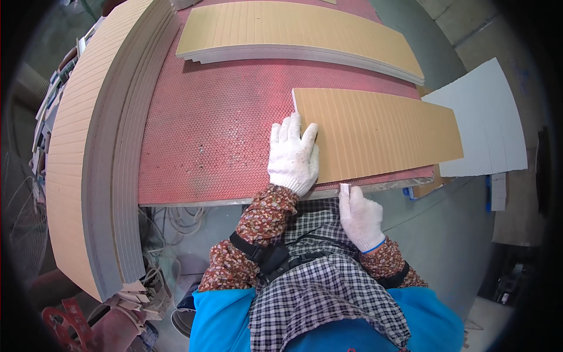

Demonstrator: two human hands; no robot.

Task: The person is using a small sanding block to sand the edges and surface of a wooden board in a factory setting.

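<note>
A tan panel (384, 135) with ribbed lines across its face lies on the red textured mat (211, 129) of the table, its right end reaching past the table edge. My left hand (293, 152), in a white knit glove, rests at the panel's left end. Its fingers are stretched out, with the thumb side against the panel's edge. Close to the table's front edge, just below the panel, my right hand (362, 220) is closed, also gloved in white. A small whitish flat piece (344, 188) sticks up from its fingertips.
Similar tan panels lie stacked (299, 26) across the far side of the table. A tall stack of panels (97, 135) stands along the left side. A white sheet (487, 120) juts out at the right. Loose cables (186, 220) hang below the table, and a red metal part (70, 322) is at lower left.
</note>
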